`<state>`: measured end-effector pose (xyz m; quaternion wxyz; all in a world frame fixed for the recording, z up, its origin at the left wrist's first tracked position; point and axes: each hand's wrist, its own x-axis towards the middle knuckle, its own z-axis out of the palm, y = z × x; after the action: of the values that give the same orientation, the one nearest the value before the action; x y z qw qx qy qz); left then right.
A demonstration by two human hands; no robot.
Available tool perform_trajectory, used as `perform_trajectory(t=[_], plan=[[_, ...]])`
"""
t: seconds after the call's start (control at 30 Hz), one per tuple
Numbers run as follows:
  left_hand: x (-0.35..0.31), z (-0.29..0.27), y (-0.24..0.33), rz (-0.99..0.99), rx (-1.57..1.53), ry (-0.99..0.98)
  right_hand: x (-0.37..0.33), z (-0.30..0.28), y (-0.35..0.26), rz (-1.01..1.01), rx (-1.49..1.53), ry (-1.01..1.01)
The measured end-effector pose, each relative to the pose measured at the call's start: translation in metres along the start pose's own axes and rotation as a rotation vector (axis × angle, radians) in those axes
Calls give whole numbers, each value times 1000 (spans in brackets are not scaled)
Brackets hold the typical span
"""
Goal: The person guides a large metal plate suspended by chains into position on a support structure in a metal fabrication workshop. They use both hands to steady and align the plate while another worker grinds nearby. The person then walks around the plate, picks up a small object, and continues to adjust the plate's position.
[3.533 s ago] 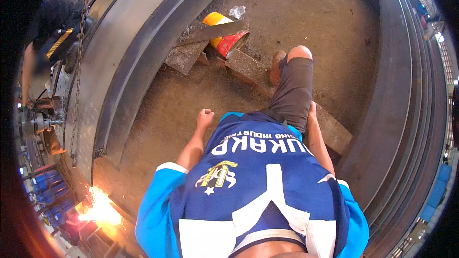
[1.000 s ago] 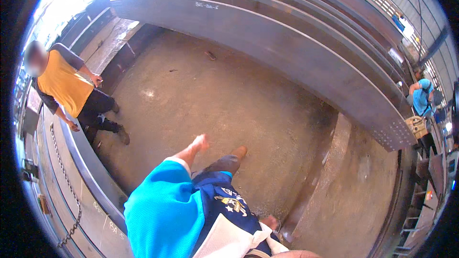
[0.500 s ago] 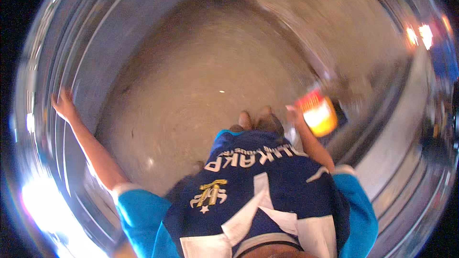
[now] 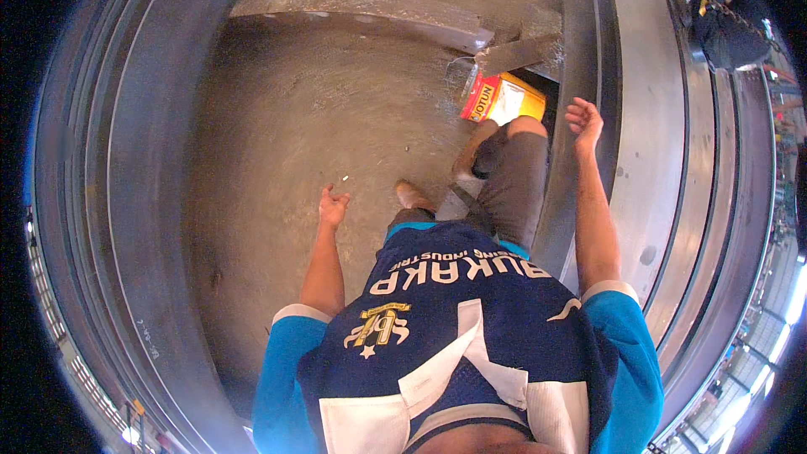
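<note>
Holding nothing visible in the right hand, with grip about half open and fingers loosely curled, raised beside the long steel beams on the right; apparently apart from the metal, though cannot tell for certain. Showing a slack, part-open grip on the left hand too, over the concrete floor, with a small white piece just beyond the fingertips; seemingly on the floor and not gripped, too small to identify.

Seeing near the right hand, just past the bent right knee, a red-and-yellow paint pail, tipped on its side beside a flat steel offcut. Finding more dark steel beams along the left, well apart from the left hand, and a co-worker beyond the beams at upper right.

Judging by looks, expect very heavy, rigid beams, hard-edged and perhaps slick on the flat faces; best touched on a flat face, away from corners. Expect a stiff, thin-walled pail, light if empty, smooth around the body and inclined to roll; best held by the rim
</note>
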<state>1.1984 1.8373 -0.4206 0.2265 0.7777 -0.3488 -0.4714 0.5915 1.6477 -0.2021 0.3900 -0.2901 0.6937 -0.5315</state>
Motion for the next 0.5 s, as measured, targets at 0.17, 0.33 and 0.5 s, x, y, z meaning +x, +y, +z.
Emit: perform_trajectory(t=[0.17,0.33,0.5], plan=[[8,-8,18,-65,135,40,-1,-27,-21,-116,-3,143],[22,-1,0,-8,207,134,1,-33,6,-83,-90,162],[13,25,-12,-4,-36,134,-12,-34,18,-116,-80,131]])
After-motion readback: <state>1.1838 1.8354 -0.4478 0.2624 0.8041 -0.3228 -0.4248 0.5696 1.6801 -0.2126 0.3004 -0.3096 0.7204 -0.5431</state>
